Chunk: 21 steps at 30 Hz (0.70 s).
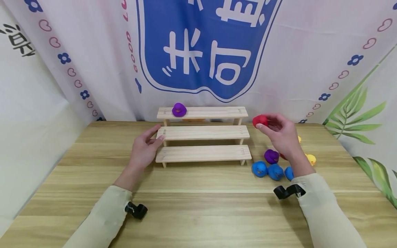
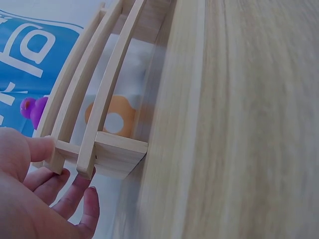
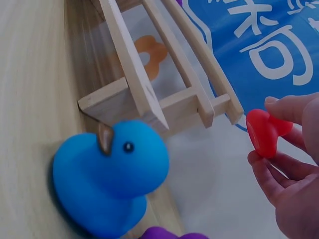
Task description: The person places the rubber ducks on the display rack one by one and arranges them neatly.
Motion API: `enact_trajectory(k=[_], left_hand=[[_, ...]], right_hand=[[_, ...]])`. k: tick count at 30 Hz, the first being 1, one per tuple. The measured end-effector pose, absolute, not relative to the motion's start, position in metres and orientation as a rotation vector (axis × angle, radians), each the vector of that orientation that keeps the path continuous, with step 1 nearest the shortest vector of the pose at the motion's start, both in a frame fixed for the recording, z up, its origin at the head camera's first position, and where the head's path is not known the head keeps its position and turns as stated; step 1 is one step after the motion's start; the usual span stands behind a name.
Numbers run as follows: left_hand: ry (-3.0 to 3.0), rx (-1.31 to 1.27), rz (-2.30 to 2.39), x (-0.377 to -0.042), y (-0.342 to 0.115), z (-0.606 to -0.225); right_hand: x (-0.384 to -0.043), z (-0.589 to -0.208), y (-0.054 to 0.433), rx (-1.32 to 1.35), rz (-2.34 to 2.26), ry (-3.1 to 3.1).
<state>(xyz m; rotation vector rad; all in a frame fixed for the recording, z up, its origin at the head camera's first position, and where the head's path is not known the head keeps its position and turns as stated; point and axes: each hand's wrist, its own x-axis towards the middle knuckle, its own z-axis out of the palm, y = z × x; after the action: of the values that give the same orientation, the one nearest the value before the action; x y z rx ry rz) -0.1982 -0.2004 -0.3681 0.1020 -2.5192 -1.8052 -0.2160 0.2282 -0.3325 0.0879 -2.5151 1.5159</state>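
Observation:
A three-tier wooden stand (image 1: 203,132) is on the table, with a purple rubber duck (image 1: 179,110) at the left of its top tier. My left hand (image 1: 145,146) holds the stand's left end at the middle tier (image 2: 59,144), thumb on the board and fingers under it. Between thumb and fingertips my right hand (image 1: 283,134) pinches a red rubber duck (image 3: 263,133), raised just beyond the stand's right end. Below that hand sit several blue ducks (image 1: 259,169) and another purple duck (image 1: 271,156); a red one is mostly hidden by the wrist.
Yellow ducks (image 1: 311,159) lie to the right of my right wrist, partly covered by it. Behind the stand hangs a white curtain (image 1: 297,62) with a blue printed panel, right at the table's (image 1: 192,206) back edge.

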Motion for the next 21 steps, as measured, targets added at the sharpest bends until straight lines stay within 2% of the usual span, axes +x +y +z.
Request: enact_trajectory(k=[21], left_hand=[[-2.503,0.118,-1.830,-0.198,-0.200,-0.367]], right_hand=[[-0.231,-0.318,0.187,0.232,1.664,-2.372]])
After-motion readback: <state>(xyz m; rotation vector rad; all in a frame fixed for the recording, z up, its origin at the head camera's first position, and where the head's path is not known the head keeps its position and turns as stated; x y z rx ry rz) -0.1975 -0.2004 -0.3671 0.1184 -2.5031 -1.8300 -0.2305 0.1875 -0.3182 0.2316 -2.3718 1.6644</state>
